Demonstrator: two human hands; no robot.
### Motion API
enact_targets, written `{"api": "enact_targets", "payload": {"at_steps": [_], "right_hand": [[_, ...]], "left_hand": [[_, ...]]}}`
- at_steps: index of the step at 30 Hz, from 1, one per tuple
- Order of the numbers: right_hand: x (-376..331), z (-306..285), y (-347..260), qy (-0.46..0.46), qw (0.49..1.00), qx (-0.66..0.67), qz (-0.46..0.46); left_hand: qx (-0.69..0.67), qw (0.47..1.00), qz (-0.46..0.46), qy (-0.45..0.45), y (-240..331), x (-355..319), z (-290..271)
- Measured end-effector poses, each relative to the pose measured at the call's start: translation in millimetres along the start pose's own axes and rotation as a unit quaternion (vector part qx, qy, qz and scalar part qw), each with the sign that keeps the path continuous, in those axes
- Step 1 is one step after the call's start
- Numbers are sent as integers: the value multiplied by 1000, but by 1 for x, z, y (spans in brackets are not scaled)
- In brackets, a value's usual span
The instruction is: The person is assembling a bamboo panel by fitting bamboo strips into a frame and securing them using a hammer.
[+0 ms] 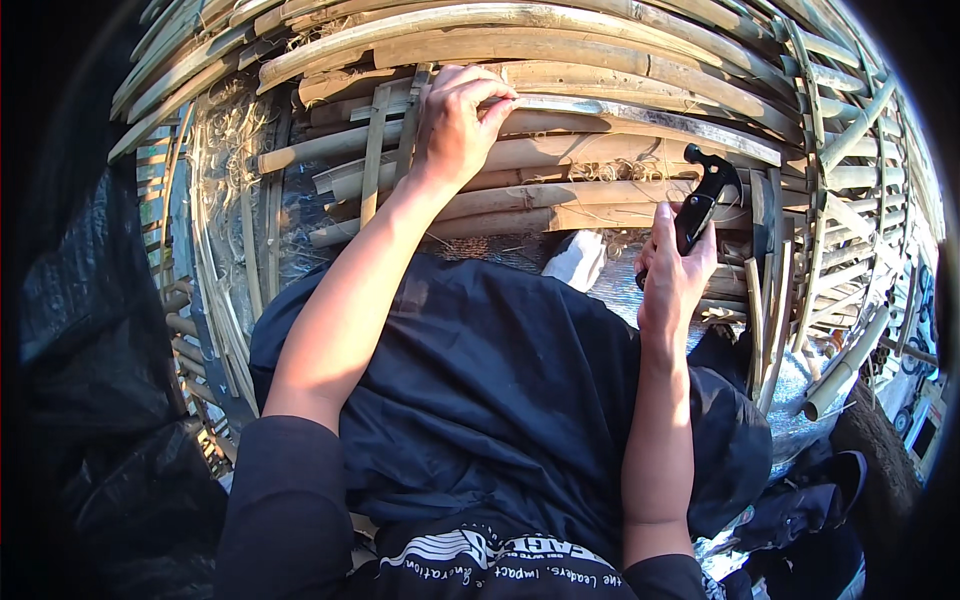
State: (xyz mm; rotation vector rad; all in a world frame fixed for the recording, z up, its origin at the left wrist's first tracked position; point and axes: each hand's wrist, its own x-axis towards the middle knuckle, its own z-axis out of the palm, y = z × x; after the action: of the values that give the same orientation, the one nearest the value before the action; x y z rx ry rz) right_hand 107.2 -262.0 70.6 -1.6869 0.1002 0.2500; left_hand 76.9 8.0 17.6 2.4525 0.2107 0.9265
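My right hand (675, 270) is wrapped around the black handle of a small claw hammer (708, 188), its head raised and pointing away from me. Over the bamboo slats, my left hand (456, 125) has thumb and forefinger brought together in a pinch. Whatever lies between those fingertips is too small to make out. Just right of the pinch runs a pale split bamboo slat (640, 117), resting across other slats. Upright bamboo strips (374, 155) stand beside my left wrist.
Curved rows of bamboo slats (560, 47) span the far side. A bamboo lattice (850, 190) rises at right, with a loose bamboo pole (848, 365) below. Dark plastic sheeting (90, 330) hangs at left. Something white (577, 260) sits past my covered lap.
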Motion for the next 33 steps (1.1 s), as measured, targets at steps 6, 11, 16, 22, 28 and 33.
{"api": "enact_targets", "payload": {"at_steps": [6,11,16,22,28,33], "right_hand": [[1,-1,7,1,1000,1,5],[18,-8,27,19,993,-87,-71],[17,-6,25,36,992,-95,-75],[4,0,13,74,981,-134,-117],[0,-4,14,65,980,-154,-112],[-2,0,13,63,979,-154,-120]], "left_hand": [[43,998,2,-41,14,-5,-29],[178,969,-165,-45,34,-36,-53],[243,954,-169,-52,27,-57,-49],[280,953,-87,-76,17,-62,-46],[231,963,-121,-69,22,-62,-48],[233,961,-121,-85,30,-66,-48]]}}
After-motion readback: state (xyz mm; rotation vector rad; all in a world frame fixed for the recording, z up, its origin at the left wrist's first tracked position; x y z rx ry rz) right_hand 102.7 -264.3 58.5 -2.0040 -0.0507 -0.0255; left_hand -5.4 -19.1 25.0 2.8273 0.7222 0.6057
